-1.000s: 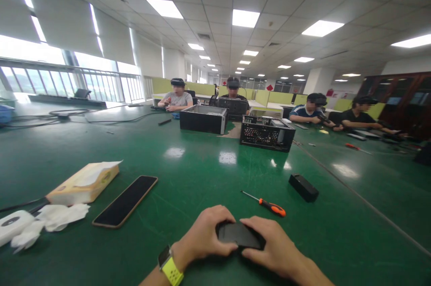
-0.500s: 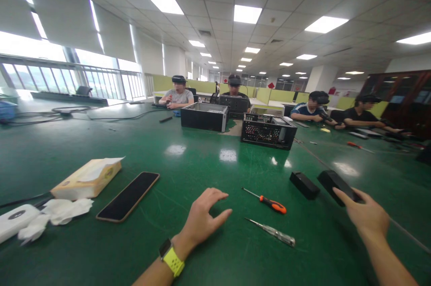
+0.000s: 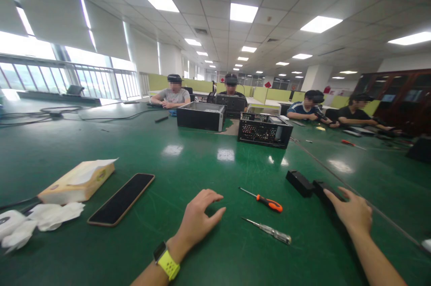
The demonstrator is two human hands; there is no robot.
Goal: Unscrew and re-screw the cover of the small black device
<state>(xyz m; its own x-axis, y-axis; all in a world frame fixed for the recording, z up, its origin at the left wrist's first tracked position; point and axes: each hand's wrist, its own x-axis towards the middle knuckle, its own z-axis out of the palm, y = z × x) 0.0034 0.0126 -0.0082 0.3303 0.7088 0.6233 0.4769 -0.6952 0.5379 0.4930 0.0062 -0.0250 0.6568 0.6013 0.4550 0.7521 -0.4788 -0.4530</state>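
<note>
My right hand (image 3: 352, 213) grips a small black box (image 3: 323, 190) at the right of the green table (image 3: 202, 165), setting it down right beside a second black box (image 3: 299, 182); the two boxes touch end to end. My left hand (image 3: 198, 219), with a yellow-strapped watch (image 3: 165, 261) on the wrist, hovers just above the table with fingers spread and holds nothing. Between my hands lie an orange-handled screwdriver (image 3: 264, 201) and a clear-handled screwdriver (image 3: 269, 231).
A phone (image 3: 121, 199) lies face up at the left, next to a tissue box (image 3: 76, 181) and crumpled tissues (image 3: 43, 218). Two open computer cases (image 3: 202, 116) (image 3: 264, 130) stand mid-table. Several people sit at the far side. Cables run along the far left.
Both hands held the black box together in front of me. My right hand then carried it to the right and lowered it beside the other box; my left hand opened. A clear-handled screwdriver came into view.
</note>
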